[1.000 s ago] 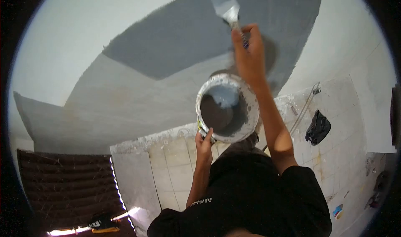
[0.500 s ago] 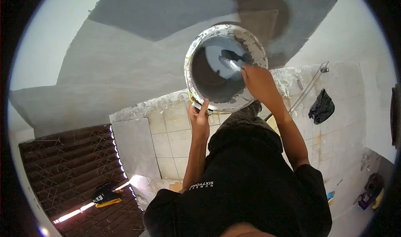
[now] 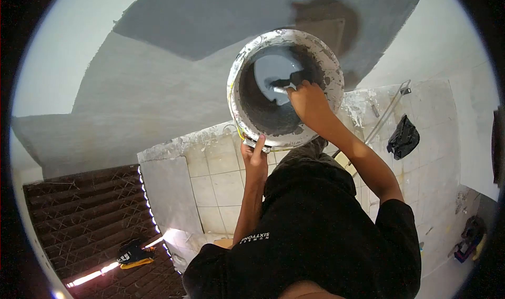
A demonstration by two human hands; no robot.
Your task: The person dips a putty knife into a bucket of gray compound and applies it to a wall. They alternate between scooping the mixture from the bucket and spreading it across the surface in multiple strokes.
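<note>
— While the bucket point(image 3: 285, 88) is held up against the far wall, how is it being supported?

— It is gripped at its near rim by the left hand point(image 3: 254, 159), whose fingers are curled shut on the edge beside a thin yellow handle point(image 3: 238, 128). The bucket is tilted so that its mouth is turned toward the camera, and grey compound point(image 3: 273, 70) is seen pooled inside.

— And the right hand point(image 3: 307, 104)?

— It is reached over the right rim into the bucket, closed around the handle of a putty knife point(image 3: 284, 83). Only part of the blade is seen, so how much compound is on it cannot be told.

— How is the loading best done?

— Probably the blade is pressed flat into the compound and drawn up along the inner wall, so that an even ridge is gathered on one face. The excess is likely best scraped off on the crusted rim, lest drips be shed onto the tiled floor point(image 3: 221, 186) below. The bucket should be kept steady and not tipped further, since its weight is carried from one edge only.

— What surrounds the work?

— A darker grey patch point(image 3: 210, 20) is spread on the wall above, and a black cloth point(image 3: 403, 136) is seen lying to the right.
</note>
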